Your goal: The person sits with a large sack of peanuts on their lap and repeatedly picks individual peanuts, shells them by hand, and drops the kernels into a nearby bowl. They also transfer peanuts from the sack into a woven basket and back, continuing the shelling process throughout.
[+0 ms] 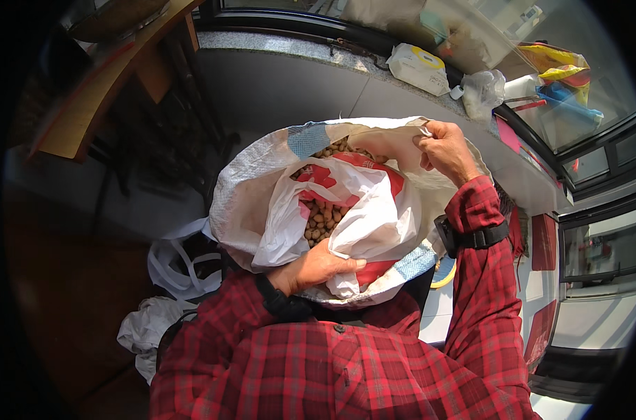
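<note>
A large white woven sack (pixel 244 194) with light blue patches stands wide-mouthed before me. Inside it lies a white and red plastic bag (pixel 370 210), its mouth showing unshelled peanuts (pixel 323 220). More peanuts lie in the sack behind the bag. My right hand (pixel 444 149) pinches the sack's rim at the far right. At the near side, my left hand (pixel 320 268) holds the near edge of the plastic bag, thumb on top; its fingers are partly hidden under the plastic.
A wooden table (pixel 87 115) is at the upper left. Along the granite ledge (pixel 297 47) are a wipes pack (pixel 418 68) and a clear plastic bag (pixel 483 92). White bags (pixel 184 268) lie left of the sack. A yellow-rimmed round object (pixel 444 275) shows at its right.
</note>
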The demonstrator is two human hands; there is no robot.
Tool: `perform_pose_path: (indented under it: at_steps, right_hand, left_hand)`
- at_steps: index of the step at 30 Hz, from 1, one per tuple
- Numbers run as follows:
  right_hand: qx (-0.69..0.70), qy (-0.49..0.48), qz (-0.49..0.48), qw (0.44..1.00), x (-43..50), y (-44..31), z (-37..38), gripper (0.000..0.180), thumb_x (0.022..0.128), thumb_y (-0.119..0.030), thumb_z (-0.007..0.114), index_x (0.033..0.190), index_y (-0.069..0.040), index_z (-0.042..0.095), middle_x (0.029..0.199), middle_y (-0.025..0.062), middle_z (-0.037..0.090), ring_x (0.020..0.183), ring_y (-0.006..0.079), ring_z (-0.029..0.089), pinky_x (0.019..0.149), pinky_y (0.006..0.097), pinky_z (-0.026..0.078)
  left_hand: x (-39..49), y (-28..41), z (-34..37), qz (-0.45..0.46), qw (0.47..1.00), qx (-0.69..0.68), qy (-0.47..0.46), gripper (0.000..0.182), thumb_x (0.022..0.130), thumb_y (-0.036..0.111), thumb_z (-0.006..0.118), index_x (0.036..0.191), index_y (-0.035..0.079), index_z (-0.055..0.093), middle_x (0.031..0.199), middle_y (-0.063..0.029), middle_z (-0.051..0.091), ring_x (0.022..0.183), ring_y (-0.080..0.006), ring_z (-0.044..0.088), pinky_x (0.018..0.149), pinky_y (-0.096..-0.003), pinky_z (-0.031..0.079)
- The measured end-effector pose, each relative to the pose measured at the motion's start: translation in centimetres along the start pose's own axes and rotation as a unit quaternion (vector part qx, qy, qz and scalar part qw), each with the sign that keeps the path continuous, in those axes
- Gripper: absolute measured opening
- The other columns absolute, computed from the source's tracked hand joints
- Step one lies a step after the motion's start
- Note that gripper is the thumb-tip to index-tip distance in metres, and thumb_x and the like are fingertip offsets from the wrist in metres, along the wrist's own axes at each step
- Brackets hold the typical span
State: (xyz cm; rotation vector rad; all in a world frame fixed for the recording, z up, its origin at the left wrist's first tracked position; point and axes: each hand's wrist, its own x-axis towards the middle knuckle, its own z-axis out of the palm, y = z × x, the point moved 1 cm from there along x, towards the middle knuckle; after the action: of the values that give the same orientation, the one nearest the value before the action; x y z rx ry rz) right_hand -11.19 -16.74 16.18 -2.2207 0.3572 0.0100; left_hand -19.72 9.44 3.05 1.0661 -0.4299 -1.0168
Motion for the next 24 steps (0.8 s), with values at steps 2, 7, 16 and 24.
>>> perform_pose_path:
  at_steps: [2, 7, 16, 24]
  right_hand:
    - [0.06, -0.002, -0.044, 0.997, -2.1, 0.0, -0.8, 0.008, 0.082, -0.003, 0.061, 0.085, 0.004, 0.065, 0.062, 0.0116, 0.061, 0.054, 0.0151, 0.06, 0.051, 0.0297, 0.046]
    - [0.061, 0.232, -0.245, 0.939, -6.1, 2.3, -0.2, 0.017, 0.081, 0.0, 0.061, 0.097, -0.001, 0.066, 0.085, 0.013, 0.068, 0.075, 0.023, 0.068, 0.067, 0.0349, 0.053]
    - [-0.102, 0.242, -0.357, 0.896, -15.2, 6.8, 2.9, 0.042, 0.068, 0.013, 0.056, 0.107, 0.0, 0.064, 0.112, 0.0213, 0.065, 0.101, 0.0389, 0.065, 0.085, 0.04, 0.055]
    - [-0.09, 0.283, -0.401, 0.867, -19.4, 6.4, 4.0, 0.047, 0.063, 0.016, 0.056, 0.108, 0.004, 0.063, 0.121, 0.0213, 0.063, 0.109, 0.0386, 0.064, 0.088, 0.0407, 0.055]
  left_hand:
    - [0.3, 0.0, 0.4, -0.012, 0.998, -0.039, 0.051, 0.046, 0.09, 0.017, 0.072, 0.13, 0.0, 0.057, 0.102, -0.0015, 0.065, 0.088, -0.0094, 0.057, 0.079, -0.0283, 0.048]
    - [2.4, 0.3, 1.0, -0.092, 0.965, -0.188, 0.157, 0.029, 0.096, 0.018, 0.058, 0.114, -0.004, 0.06, 0.097, -0.0101, 0.067, 0.083, -0.0209, 0.068, 0.071, -0.0376, 0.056]
    - [3.5, 0.3, 0.4, -0.068, 0.98, -0.072, 0.174, 0.022, 0.097, 0.023, 0.058, 0.11, 0.005, 0.058, 0.076, -0.0034, 0.063, 0.054, -0.0143, 0.061, 0.034, -0.0293, 0.04]
    - [0.7, 3.3, 2.6, 0.002, 0.932, 0.252, 0.262, 0.041, 0.089, 0.03, 0.07, 0.105, -0.006, 0.059, 0.084, -0.0083, 0.065, 0.065, -0.0182, 0.062, 0.054, -0.0327, 0.049]
